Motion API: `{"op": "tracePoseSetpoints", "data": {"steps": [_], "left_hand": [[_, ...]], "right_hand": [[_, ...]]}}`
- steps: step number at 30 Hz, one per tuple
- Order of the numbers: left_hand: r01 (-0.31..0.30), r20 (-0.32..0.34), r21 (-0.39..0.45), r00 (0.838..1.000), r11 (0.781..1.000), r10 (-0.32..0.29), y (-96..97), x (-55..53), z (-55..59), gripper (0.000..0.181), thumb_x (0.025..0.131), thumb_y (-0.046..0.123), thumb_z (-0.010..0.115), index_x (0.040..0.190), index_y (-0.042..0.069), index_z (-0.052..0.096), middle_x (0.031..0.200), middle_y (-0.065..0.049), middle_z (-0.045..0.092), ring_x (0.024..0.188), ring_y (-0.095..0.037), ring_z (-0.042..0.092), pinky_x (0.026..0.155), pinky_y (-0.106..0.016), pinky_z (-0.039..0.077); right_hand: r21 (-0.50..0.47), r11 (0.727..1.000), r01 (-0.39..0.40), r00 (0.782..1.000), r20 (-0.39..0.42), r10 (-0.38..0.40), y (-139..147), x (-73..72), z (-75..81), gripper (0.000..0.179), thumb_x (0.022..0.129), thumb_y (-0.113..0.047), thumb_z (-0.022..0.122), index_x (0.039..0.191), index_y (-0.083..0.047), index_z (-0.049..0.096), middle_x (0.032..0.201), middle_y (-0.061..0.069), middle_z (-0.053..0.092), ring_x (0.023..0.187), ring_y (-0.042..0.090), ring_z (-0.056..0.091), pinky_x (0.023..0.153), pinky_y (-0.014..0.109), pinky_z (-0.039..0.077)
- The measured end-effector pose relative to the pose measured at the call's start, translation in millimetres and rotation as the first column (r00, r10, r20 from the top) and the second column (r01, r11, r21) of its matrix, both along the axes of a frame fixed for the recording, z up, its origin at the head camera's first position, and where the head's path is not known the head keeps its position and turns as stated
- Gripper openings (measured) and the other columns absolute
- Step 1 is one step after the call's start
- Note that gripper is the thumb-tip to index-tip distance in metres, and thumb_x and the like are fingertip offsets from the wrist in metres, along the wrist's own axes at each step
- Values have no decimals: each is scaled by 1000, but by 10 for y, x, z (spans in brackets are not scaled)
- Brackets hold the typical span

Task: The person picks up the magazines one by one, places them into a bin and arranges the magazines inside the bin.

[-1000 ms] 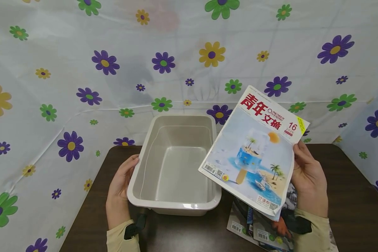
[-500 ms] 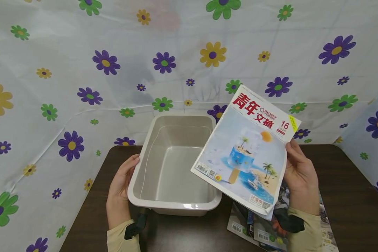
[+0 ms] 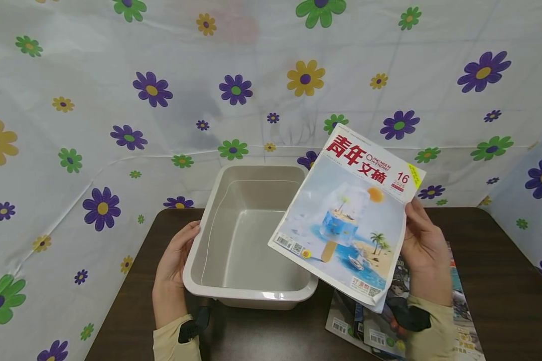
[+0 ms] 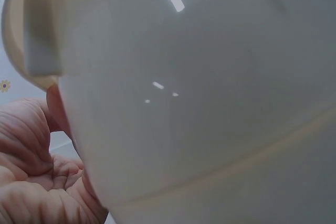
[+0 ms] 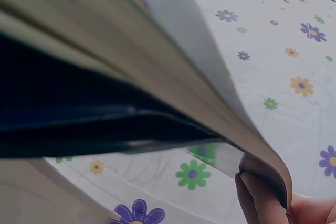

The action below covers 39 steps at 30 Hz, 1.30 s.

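Note:
My left hand holds the left side of a beige plastic basin, fingers at its rim. In the left wrist view, the hand lies against the smooth outer wall of the basin. A magazine with a popsicle-and-beach cover is in my right hand, pinched at its right edge. It is tilted, its left part over the basin's right rim. In the right wrist view, the fingers grip the edge of the magazine, whose pages are seen edge-on.
Several overlapping magazines lie on the dark wooden table, partly hidden under my right forearm and the held magazine. A white cloth with printed flowers hangs behind the table and along its sides.
My right hand has moved left with the magazine, bringing it further over the basin's right side. More of the magazines on the table shows at the right. My left hand and the basin stay put.

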<state>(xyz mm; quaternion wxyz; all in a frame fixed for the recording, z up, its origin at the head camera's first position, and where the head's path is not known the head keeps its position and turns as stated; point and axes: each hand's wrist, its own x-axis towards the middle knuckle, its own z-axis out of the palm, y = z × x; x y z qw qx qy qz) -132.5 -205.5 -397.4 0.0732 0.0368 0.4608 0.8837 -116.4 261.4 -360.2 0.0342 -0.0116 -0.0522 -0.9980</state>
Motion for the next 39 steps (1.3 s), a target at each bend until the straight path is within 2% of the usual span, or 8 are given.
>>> {"op": "tracePoseSetpoints", "data": {"steps": [7,15,28,39], "left_hand": [[2,-3,1,1000,1000,-2,-9,3,-6,26,110,10,44,110,7,70,98,-7,75,86,-15,76,73,-26,63],[20,-10,15,1000,1000,-20,-17,-1,-13,28,111,10,42,110,8,70,97,-6,76,84,-14,75,72,-26,63],[1,4,-2,1000,1000,-1,-14,2,-23,26,110,11,45,109,9,71,98,-6,75,85,-15,75,73,-27,63],[-1,24,17,1000,1000,0,-1,-3,-12,27,111,11,44,109,9,71,98,-6,76,85,-15,75,72,-27,63]], "right_hand": [[51,999,-10,1000,-12,10,-81,-37,-8,46,107,11,38,147,-5,52,148,16,50,133,42,54,112,50,40],[55,998,-25,1000,-5,26,-169,-58,-13,46,107,11,39,148,-6,50,146,18,50,130,44,56,109,50,42],[79,996,-46,998,-35,49,-330,-109,-34,43,107,10,37,147,-3,48,145,20,50,126,44,58,109,47,44],[158,986,-46,997,-46,54,-456,-148,-53,39,107,9,38,143,-1,49,139,22,54,121,43,63,104,49,50]]}}
